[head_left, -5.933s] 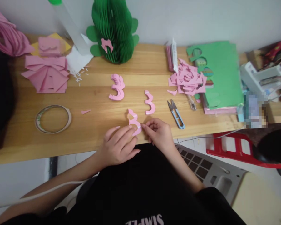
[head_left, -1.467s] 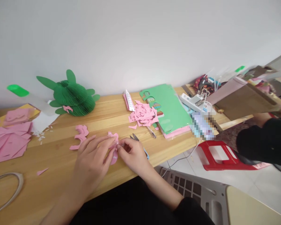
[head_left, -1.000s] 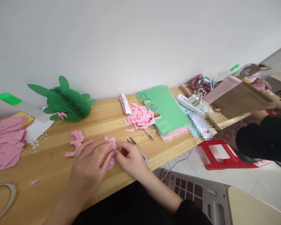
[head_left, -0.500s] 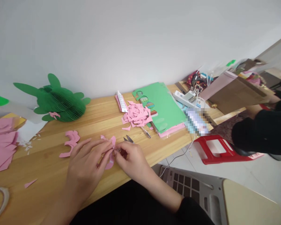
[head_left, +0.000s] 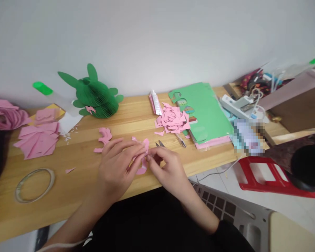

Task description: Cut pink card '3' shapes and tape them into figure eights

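A curved pink paper cutout point(head_left: 142, 170) is pinched between my two hands near the table's front edge. My left hand point(head_left: 120, 164) holds it from the left, thumb and fingers pressed together. From the right, my right hand point(head_left: 168, 164) grips it with thumb and index finger close to the left fingertips. My fingers cover much of the piece. Scissors point(head_left: 160, 144) lie just beyond my right hand, only the blade tips showing. More wavy pink paper cutouts point(head_left: 105, 134) rest beyond my left hand.
Behind stands a green honeycomb-paper figure point(head_left: 97, 98). Pink scraps point(head_left: 172, 119), a glue tube point(head_left: 155, 103), a pen point(head_left: 181, 140) and green card point(head_left: 207, 112) lie to the right. Pink sheets point(head_left: 39, 140) and a tape roll point(head_left: 52, 178) are left. A power strip point(head_left: 235, 106) sits far right.
My view has turned left, so the table's things sit further right in the picture and the whole tape roll shows. Both hands keep their pinch on the pink paper cutout.
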### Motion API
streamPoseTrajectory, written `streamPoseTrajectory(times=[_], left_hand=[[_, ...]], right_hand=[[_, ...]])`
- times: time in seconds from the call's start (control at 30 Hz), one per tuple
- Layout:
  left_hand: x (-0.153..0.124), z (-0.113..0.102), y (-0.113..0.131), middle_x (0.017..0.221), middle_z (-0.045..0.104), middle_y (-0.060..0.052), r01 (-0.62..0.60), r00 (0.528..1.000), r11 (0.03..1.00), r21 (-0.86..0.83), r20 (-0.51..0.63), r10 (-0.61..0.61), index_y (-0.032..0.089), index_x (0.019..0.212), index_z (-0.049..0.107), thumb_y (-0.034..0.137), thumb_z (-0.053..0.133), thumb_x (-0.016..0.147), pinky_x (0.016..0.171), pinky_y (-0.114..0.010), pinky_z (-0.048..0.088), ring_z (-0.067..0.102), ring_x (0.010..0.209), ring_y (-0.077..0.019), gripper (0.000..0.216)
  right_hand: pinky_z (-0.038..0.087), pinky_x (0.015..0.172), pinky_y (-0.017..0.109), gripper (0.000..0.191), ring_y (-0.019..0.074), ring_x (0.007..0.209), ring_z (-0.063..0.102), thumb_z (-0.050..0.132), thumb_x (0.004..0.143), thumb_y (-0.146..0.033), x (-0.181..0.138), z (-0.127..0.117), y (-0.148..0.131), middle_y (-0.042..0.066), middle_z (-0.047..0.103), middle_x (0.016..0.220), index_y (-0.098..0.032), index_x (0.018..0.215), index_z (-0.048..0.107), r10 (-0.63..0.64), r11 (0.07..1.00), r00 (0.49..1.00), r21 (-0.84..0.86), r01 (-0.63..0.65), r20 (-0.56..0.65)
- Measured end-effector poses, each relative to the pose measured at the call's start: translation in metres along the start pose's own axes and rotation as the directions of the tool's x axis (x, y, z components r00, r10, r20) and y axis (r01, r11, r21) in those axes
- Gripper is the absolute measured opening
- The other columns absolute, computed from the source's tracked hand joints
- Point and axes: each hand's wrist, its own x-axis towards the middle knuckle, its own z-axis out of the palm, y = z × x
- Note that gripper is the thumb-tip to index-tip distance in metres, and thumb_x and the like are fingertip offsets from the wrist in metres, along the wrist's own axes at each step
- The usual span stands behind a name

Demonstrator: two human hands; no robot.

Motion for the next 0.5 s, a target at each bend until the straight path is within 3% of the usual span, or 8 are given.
streamPoseTrajectory(times=[0.17, 0.5], left_hand=[[0.0013, -0.002, 0.0008, 0.093, 0.076, 0.001, 0.019, 1.0, 1.0, -0.001, 0.011, -0.019, 0.025, 0.104, 0.062, 0.021, 0.059, 0.095, 0.092, -0.039, 0.049, 0.071, 0.087, -0.0184, 0.01], [0.0045, 0.0045, 0.0016, 0.092, 0.076, 0.002, 0.029, 1.0, 0.998, -0.06, -0.006, -0.03, 0.026, 0.106, 0.064, 0.017, 0.06, 0.093, 0.09, -0.039, 0.047, 0.07, 0.087, -0.0191, 0.016]], right_hand=[[0.049, 0.057, 0.023, 0.012, 0.012, 0.058, 0.06, 0.055, 0.086, -0.018, 0.0, -0.0018, -0.003, 0.002, 0.069, 0.071, -0.019, 0.082, 0.067, -0.013, 1.0, 1.0, -0.018, 0.012, -0.013], [0.047, 0.058, 0.024, 0.013, 0.0119, 0.058, 0.058, 0.054, 0.088, -0.018, 0.0001, -0.0027, -0.0023, 0.002, 0.065, 0.068, -0.017, 0.08, 0.065, -0.028, 0.999, 1.0, -0.04, 0.027, -0.006]])
